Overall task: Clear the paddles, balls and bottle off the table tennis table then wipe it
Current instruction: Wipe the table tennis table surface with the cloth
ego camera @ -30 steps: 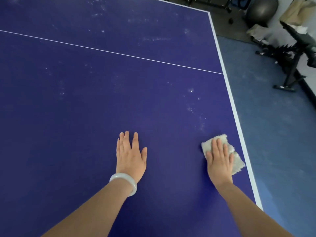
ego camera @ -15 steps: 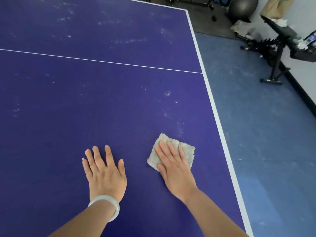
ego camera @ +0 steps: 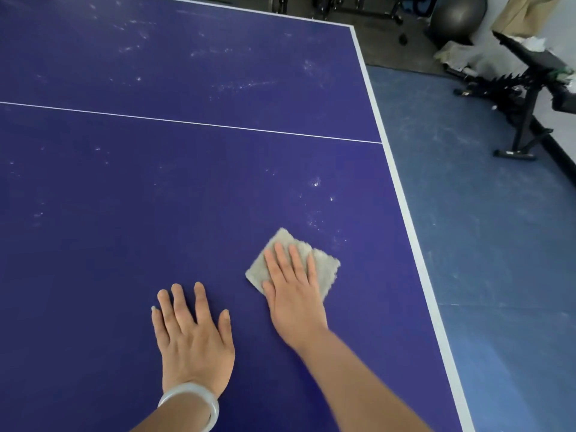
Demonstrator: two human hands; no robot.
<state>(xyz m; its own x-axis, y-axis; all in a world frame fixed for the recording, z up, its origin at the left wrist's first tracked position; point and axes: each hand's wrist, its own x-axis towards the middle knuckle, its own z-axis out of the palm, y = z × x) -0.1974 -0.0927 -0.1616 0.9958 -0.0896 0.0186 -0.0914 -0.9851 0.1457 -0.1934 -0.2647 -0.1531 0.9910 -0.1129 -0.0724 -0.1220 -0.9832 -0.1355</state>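
Observation:
The dark blue table tennis table fills most of the view, with a thin white line across it and a white edge on the right. White dusty smears dot its surface. My right hand lies flat, fingers straight, pressing a folded beige cloth onto the table. My left hand rests flat on the bare table just left of it, fingers spread, a pale bangle on the wrist. No paddles, balls or bottle are in view.
Blue floor runs along the table's right edge. A black metal stand and a grey exercise ball sit at the far right, beside crumpled cloths by the wall.
My right hand slid the cloth leftward from the table's right edge toward my left hand, then held about there. The view shifted to show more of the table's far side.

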